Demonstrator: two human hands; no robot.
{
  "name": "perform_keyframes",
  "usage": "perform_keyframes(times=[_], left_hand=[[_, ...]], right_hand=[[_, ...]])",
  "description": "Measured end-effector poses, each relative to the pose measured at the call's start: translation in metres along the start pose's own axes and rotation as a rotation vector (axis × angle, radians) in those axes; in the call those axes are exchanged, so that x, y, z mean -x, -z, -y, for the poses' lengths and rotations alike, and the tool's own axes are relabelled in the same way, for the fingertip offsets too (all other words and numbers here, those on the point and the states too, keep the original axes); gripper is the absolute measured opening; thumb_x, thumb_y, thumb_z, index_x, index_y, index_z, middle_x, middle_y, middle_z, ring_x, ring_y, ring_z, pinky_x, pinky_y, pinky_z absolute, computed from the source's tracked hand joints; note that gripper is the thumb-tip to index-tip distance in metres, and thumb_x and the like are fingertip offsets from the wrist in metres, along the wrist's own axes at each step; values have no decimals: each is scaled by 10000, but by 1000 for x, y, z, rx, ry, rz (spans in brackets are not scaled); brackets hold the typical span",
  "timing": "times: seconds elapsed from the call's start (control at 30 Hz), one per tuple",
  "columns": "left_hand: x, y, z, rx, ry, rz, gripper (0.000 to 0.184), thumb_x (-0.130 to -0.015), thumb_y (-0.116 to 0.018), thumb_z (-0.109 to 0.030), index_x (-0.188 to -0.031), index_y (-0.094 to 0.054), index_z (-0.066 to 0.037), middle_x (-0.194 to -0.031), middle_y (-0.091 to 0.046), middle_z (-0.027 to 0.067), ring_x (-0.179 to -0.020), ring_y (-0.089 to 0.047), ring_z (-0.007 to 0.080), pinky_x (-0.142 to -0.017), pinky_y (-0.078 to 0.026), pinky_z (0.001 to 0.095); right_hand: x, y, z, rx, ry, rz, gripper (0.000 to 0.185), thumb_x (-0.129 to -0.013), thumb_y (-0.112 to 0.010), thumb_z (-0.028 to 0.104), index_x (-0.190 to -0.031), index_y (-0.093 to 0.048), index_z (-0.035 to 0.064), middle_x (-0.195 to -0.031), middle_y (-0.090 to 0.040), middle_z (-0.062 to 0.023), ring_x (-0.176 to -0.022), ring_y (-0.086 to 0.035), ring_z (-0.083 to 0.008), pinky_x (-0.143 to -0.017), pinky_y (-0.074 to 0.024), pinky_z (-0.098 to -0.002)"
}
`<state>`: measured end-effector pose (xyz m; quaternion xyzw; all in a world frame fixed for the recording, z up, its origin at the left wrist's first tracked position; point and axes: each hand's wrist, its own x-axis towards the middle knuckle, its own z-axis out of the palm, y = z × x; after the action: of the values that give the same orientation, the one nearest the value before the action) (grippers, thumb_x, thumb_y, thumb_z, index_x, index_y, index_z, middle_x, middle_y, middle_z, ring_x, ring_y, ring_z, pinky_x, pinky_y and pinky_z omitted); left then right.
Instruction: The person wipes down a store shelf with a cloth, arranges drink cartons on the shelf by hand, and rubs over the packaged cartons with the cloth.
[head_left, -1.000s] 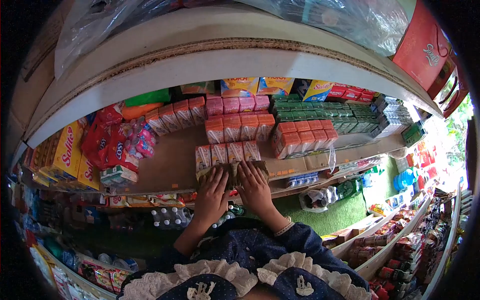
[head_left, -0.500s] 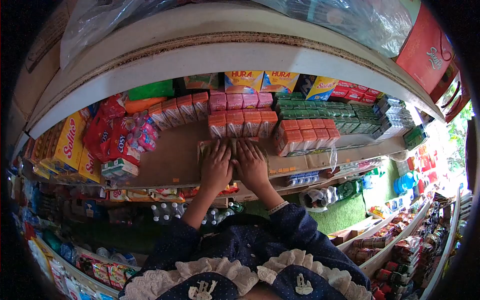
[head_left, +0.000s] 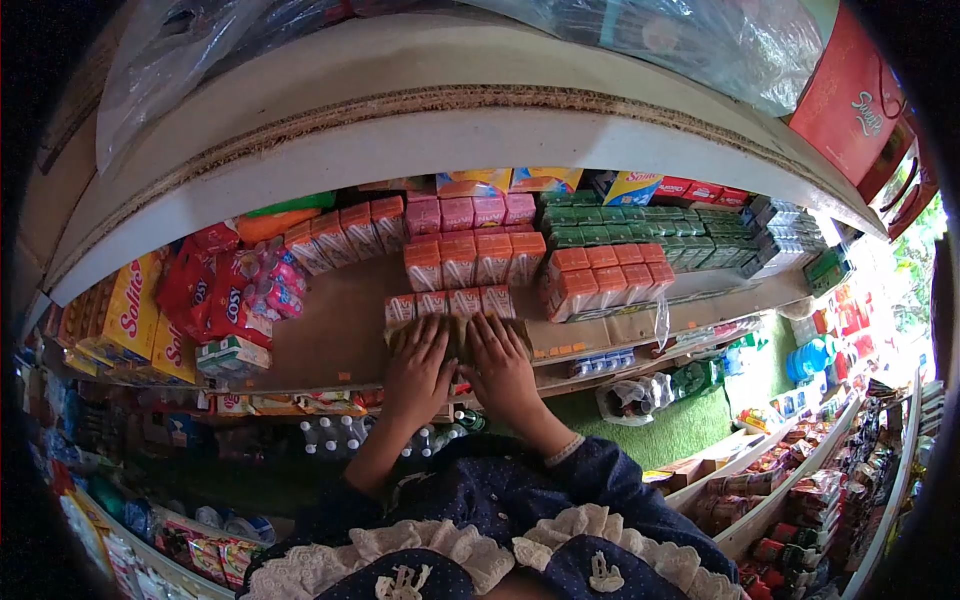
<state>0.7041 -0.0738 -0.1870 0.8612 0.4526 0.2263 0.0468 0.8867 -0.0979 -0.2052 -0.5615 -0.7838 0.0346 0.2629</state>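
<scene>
My left hand [head_left: 420, 375] lies with its fingers stretched forward on a brownish-green surface at the near side of a short row of orange-and-white drink cartons [head_left: 465, 302]. Beside it, my right hand [head_left: 500, 365] rests the same way, fingers extended and slightly spread, thumbs almost meeting. The carton faces beneath my palms are hidden. Just behind this row stands another block of orange cartons [head_left: 475, 260], with pink cartons [head_left: 472, 214] farther back. Both hands are at the front part of the shelf [head_left: 335, 335].
To the right stand more orange cartons [head_left: 607, 283] and stacked green cartons [head_left: 625, 228]. Red Cosy bags [head_left: 225, 295] and yellow Solite boxes [head_left: 140, 300] fill the left. The upper shelf edge [head_left: 480, 125] overhangs the goods; bottles [head_left: 335, 432] stand below.
The cartons' upper parts now show beyond my fingertips, where mostly a flat edge showed before. My hands appear slightly lower in view, and the camera view has shifted a little.
</scene>
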Motion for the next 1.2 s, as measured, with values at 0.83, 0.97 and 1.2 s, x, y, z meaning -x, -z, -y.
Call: perform_keyframes(times=[0.83,0.97,1.2], left_hand=[[13,2,-2,16,54,21,535,-998,-511,-264,-1470,-430,-26,-1548,-383,155,-1453,-314,347,-1189,-249,499],[-15,-16,7,-41,39,-94,515,-959,-534,-228,-1421,-475,-6,-1521,-417,156,-1421,-359,352,-1183,-255,498],[-23,-30,9,-116,62,-140,466,-968,-523,-227,-1372,-516,7,-1538,-386,157,-1424,-351,356,-1178,-251,525]], right_hand=[[5,7,4,-2,36,15,692,-929,-592,316,-1495,-358,-7,-1571,-321,-192,-1441,-325,-359,-1175,-273,-466],[-25,-8,-11,50,94,-22,663,-967,-545,365,-1479,-374,-19,-1526,-377,-219,-1411,-362,-370,-1174,-282,-468],[-39,-12,-21,48,143,-48,644,-990,-522,382,-1471,-383,-23,-1513,-395,-219,-1423,-352,-372,-1173,-286,-475]])
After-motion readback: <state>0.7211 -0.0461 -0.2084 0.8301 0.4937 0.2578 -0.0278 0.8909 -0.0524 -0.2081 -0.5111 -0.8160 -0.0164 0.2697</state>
